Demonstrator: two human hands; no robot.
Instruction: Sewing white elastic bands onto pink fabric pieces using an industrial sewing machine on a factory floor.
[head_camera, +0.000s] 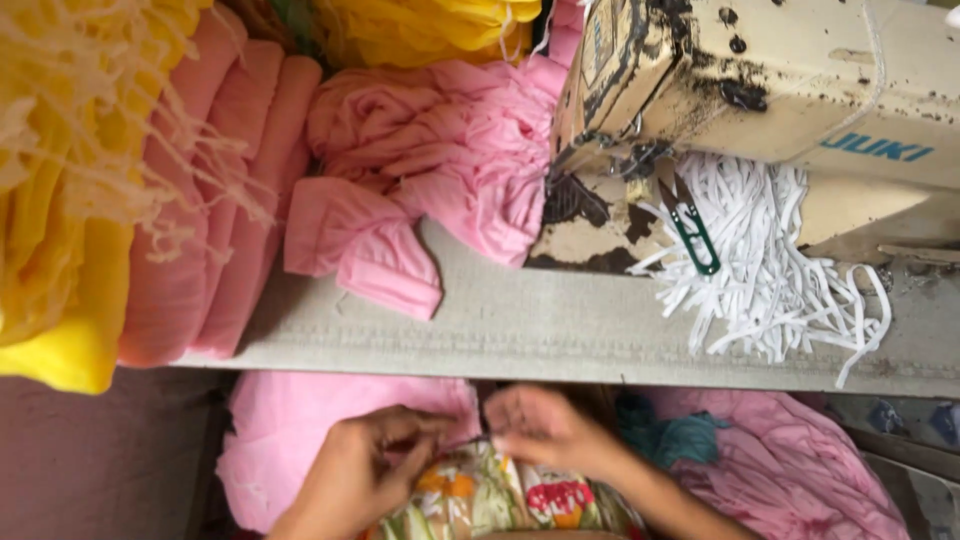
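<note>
Both hands, left hand (365, 470) and right hand (545, 430), pinch pink cloth (300, 440) at 6 o'clock, below the worktop (560, 320). A loose grip could let it slide to the floor

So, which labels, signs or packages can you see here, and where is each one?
Maker's mark: on the cream sewing machine, upper right; short row of blue letters.
Plate: on the machine's left end, top centre; dark worn rectangle, tilted.
No packages or screens show.
</note>
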